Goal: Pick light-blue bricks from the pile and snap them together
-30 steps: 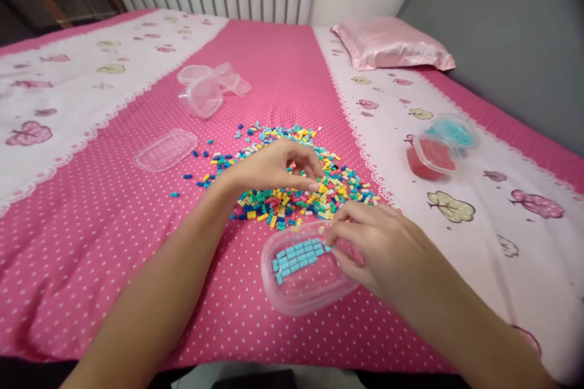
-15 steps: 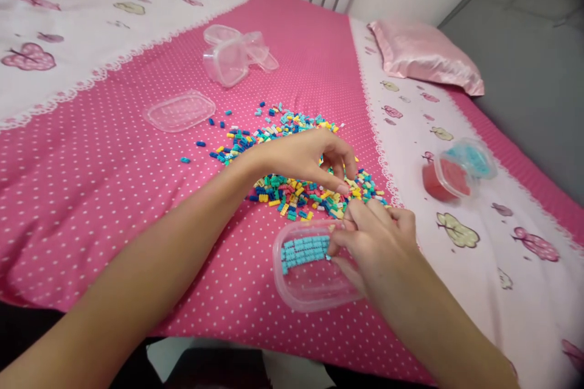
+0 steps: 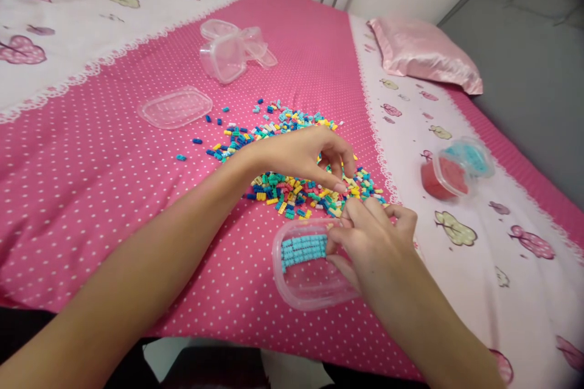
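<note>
A clear plastic container (image 3: 314, 302) lies close to me, with rows of small light-blue toy bricks (image 3: 303, 249) laid side by side in it. My right hand (image 3: 374, 240) reaches over its right side, thumb and forefinger pinched at the right end of the rows; the light-blue brick between them is mostly hidden. My left hand (image 3: 314, 155) hovers over the loose pile of small toy bricks (image 3: 292, 197), in blue, yellow, green, red and white. Its fingers are curled, with a gap between thumb and forefinger and no brick visible there.
A clear lid (image 3: 176, 107) lies left of the pile, and empty clear containers (image 3: 228, 58) sit beyond it. To the right stand containers of red bricks (image 3: 444, 176) and light-blue pieces (image 3: 472, 158). A pink pillow (image 3: 424, 55) rests at the back of the bed (image 3: 91, 194).
The right fingertips have shifted slightly left against the light-blue rows, and the brick end seen by the thumb is now covered. My left hand has hardly moved.
</note>
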`<action>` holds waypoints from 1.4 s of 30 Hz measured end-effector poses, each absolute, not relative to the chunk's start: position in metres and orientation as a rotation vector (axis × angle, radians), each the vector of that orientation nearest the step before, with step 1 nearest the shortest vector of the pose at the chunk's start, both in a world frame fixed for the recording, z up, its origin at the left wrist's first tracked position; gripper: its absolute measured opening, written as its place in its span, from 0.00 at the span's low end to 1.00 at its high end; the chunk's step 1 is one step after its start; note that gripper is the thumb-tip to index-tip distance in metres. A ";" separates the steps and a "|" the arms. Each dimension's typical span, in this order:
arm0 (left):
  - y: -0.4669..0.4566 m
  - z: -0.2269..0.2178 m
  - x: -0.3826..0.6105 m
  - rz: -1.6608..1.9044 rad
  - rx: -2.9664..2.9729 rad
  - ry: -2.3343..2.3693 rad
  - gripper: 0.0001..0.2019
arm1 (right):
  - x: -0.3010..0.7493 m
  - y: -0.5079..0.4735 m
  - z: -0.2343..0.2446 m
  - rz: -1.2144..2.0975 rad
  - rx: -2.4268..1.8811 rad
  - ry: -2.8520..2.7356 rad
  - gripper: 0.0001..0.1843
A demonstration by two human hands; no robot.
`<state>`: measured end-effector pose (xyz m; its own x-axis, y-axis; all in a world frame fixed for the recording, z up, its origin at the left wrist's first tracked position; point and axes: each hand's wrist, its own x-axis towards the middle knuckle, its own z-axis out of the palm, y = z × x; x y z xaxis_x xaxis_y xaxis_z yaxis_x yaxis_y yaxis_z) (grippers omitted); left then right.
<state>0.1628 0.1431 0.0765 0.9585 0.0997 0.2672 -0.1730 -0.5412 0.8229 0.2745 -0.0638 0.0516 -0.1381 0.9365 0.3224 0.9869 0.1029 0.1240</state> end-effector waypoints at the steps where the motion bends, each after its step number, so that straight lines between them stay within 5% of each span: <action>1: 0.143 0.077 0.163 0.345 2.119 -0.055 0.08 | 0.274 -0.064 0.052 -0.451 -1.948 -2.220 0.14; 10: 0.167 0.080 0.144 0.346 2.371 0.104 0.11 | 0.291 -0.083 0.076 -0.362 -1.910 -2.165 0.08; 16: 0.185 0.081 0.129 0.372 2.567 0.439 0.10 | 0.288 -0.093 0.073 -0.213 -1.876 -2.245 0.13; 42: 0.182 0.080 0.132 0.377 2.544 0.390 0.08 | 0.284 -0.094 0.076 -0.402 -1.934 -2.176 0.17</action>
<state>0.1324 0.1820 0.0799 0.9192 0.3470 0.1861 0.1978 -0.8156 0.5438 0.2836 -0.0940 0.0758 -0.1221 0.9371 0.3269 0.9921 0.1056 0.0679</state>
